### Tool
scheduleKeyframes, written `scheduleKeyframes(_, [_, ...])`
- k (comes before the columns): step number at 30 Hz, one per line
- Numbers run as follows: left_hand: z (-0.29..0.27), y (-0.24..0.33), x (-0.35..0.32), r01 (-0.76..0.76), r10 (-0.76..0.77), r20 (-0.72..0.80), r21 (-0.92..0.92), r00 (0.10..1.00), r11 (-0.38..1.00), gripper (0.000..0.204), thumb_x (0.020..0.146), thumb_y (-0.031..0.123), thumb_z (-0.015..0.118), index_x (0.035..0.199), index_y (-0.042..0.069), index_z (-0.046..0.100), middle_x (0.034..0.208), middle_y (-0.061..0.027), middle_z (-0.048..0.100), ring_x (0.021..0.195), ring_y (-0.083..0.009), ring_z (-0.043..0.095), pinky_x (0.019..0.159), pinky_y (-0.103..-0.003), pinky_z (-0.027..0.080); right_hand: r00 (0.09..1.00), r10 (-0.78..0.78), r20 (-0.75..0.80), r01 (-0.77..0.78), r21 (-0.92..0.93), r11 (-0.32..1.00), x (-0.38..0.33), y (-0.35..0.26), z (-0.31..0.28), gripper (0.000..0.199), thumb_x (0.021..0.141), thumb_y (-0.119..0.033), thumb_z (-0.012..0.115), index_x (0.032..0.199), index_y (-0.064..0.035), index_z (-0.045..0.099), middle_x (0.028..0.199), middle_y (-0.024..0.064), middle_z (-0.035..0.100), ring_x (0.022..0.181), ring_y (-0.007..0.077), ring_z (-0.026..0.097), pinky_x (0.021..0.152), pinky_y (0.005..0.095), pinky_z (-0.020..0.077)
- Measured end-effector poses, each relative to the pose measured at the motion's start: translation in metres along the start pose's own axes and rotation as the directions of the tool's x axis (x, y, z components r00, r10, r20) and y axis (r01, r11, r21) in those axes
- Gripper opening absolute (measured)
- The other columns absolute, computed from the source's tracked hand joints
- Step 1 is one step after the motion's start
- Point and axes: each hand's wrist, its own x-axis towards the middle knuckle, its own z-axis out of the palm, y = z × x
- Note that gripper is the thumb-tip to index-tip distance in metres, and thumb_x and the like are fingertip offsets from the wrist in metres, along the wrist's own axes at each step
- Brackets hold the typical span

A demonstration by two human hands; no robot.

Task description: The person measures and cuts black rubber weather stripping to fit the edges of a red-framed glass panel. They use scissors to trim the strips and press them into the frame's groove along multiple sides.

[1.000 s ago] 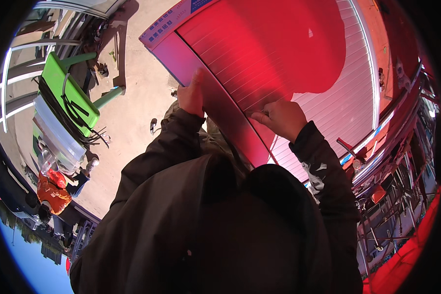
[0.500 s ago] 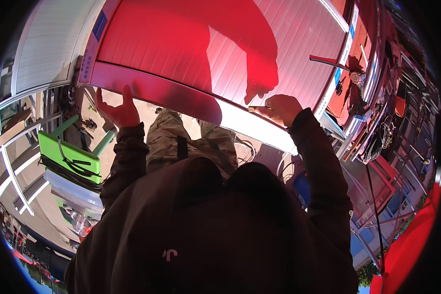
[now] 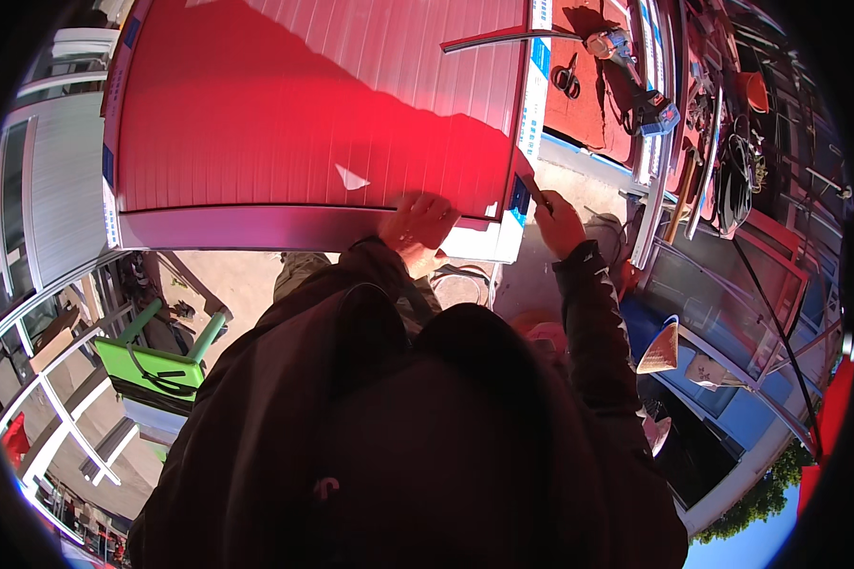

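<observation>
A large ribbed panel (image 3: 332, 142) with a smooth frame (image 3: 256, 228) lies in front of me, tinted red where shade falls on it. My left hand (image 3: 419, 230) is closed over the near frame edge, fingers on top and the thumb lower down by the front. Just beyond the panel's near right corner, my right hand (image 3: 560, 226) grips a slim brown tool (image 3: 536, 190). The tool points toward the blue and white film on the corner; its exact kind is unclear, and I cannot tell whether it touches.
A dark strip (image 3: 489, 41) lies across the far right edge. Beyond it are scissors (image 3: 566, 78) and a blue cordless power tool (image 3: 650, 112) on a red surface. At left stands a green stool (image 3: 152, 365); window frames (image 3: 731, 303) lean at right.
The panel now sits farther left in view. My left hand has gone from spread fingers by the left part to holding the near edge; my right hand has moved to the right corner.
</observation>
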Motion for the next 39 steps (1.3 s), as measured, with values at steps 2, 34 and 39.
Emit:
scheduleKeyframes(2, [0.029,0.014,0.022,-0.072,0.072,0.014,0.014,0.997,0.997,0.071,0.058,0.025,0.085,0.120,0.008,0.056,0.116,-0.0077,0.055,0.114,-0.0286,0.052,0.099,-0.044,0.041,0.996,0.046,-0.071,-0.030,0.212,0.977,-0.004,0.008,0.011,0.031,0.095,-0.022,0.056,0.118,-0.0016,0.063,0.075,0.0148,0.065,0.068,0.0241,0.064,0.063,0.0364,0.0479])
scheduleKeyframes(34, [-0.039,0.009,-0.044,0.240,-0.252,-0.121,-0.107,0.960,0.965,0.053,0.074,0.025,0.080,0.122,0.010,0.063,0.129,-0.0099,0.057,0.121,-0.0341,0.050,0.104,-0.047,0.039,0.789,-0.600,-0.129,0.544,-0.307,0.781,0.163,-0.105,0.011,0.033,0.089,-0.030,0.062,0.118,-0.0143,0.064,0.104,0.0108,0.065,0.110,0.0341,0.057,0.096,0.0471,0.0430])
scheduleKeyframes(39, [-0.029,-0.005,-0.039,0.272,-0.288,-0.105,-0.144,0.952,0.951,0.047,0.075,0.023,0.080,0.118,0.010,0.065,0.127,-0.0096,0.059,0.122,-0.0334,0.050,0.104,-0.047,0.040,0.751,-0.552,-0.364,0.228,-0.642,0.733,0.251,-0.079,-0.003,0.042,0.084,-0.018,0.058,0.125,-0.0172,0.061,0.142,0.0070,0.046,0.140,0.0305,0.035,0.107,0.0519,0.0337])
